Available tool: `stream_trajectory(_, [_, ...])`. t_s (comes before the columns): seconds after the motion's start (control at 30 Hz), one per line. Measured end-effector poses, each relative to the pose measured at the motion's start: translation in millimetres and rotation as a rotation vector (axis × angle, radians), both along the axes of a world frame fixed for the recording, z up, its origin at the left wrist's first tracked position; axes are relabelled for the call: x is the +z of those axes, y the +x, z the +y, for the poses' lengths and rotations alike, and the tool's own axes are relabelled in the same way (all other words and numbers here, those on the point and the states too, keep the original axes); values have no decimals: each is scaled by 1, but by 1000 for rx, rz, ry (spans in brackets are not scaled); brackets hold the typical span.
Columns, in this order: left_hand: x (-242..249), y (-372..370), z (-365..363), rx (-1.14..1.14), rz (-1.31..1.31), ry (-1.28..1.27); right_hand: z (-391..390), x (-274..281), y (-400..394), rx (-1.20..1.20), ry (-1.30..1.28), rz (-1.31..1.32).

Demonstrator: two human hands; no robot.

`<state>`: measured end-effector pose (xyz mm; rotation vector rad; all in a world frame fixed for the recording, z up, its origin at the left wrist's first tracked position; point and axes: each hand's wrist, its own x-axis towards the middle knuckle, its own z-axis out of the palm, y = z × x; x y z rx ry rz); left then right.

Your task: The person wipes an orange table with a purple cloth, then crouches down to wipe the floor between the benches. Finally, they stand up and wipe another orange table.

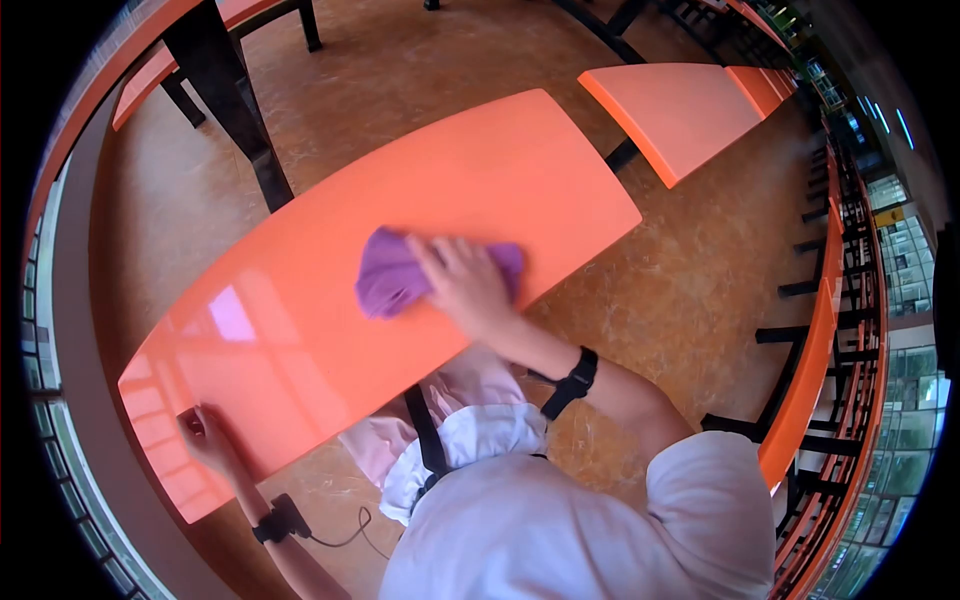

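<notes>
My right hand (465, 285) presses a crumpled purple cloth (392, 275) against the orange tabletop (470, 160), near the middle of its length. Cloth sticks out on both sides of the hand, and the fingers are slightly blurred. Toward the left end of the same tabletop rests my left hand (208, 442), its fingers curled in. A small dark patch shows at those fingers; whether it is an object or a shadow I cannot make out.
Another orange table (680, 110) stands beyond the right end. A black metal post (225, 90) rises behind the tabletop. An orange bench (805, 390) with black legs runs along the right. A thin cable (350, 540) hangs by my left wrist.
</notes>
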<state>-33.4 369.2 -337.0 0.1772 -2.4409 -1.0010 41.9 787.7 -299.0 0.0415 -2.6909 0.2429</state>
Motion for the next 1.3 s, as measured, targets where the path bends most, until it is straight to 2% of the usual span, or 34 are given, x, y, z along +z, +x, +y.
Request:
stream_trajectory(0.03, [-1,1,-1,-6,-23,-5,30,3,-1,-134,-4,-130])
stream_trajectory(0.07, [-1,1,1,-7,-26,-4,65,2,-2,-281,56,-139])
stream_trajectory(0.17, [-1,2,1,11,-2,26,175,-15,8,-696,165,25])
stream_trajectory(0.23, [-8,0,-10,-4,4,154,217,-9,14,-909,109,-22])
stream_trajectory(0.27, [-13,-1,-13,-2,-1,157,228,-8,15,-907,114,-26])
stream_trajectory(0.33, [-19,-6,-15,-35,75,523,229,-10,14,-940,136,4])
stream_trajectory(0.4, [-25,-9,-19,0,108,495,204,-8,13,-899,135,-23])
stream_trajectory(0.5, [-15,-6,-8,-31,153,532,147,-13,2,-766,174,-2])
stream_trajectory(0.67, [-20,-9,-9,-41,197,618,0,-14,-21,-338,149,-26])
stream_trajectory(0.77, [-15,-8,-7,-6,213,629,-107,-26,-23,10,154,92])
stream_trajectory(0.83, [-2,-1,1,62,186,781,-162,-27,-7,375,81,127])
stream_trajectory(0.87, [-3,1,-2,105,193,814,-179,-19,8,537,104,103])
stream_trajectory(0.9, [-1,2,-9,108,199,808,-189,-22,16,666,35,191])
stream_trajectory(0.97, [1,10,-30,50,210,868,-183,-19,25,942,-15,50])
stream_trajectory(1.0, [6,16,-39,55,244,874,-176,-17,28,945,-19,50])
stream_trajectory(1.07, [19,33,-49,80,295,834,-150,-7,32,940,-218,18])
stream_trajectory(1.1, [19,41,-61,103,314,806,-134,4,32,832,-313,-71])
stream_trajectory(1.13, [16,48,-72,149,314,802,-113,19,30,718,-304,-97])
stream_trajectory(1.23, [-2,73,-102,240,345,791,-59,18,8,172,-382,-63])
stream_trajectory(1.3, [-9,89,-112,368,346,723,-32,4,-12,-71,-241,36])
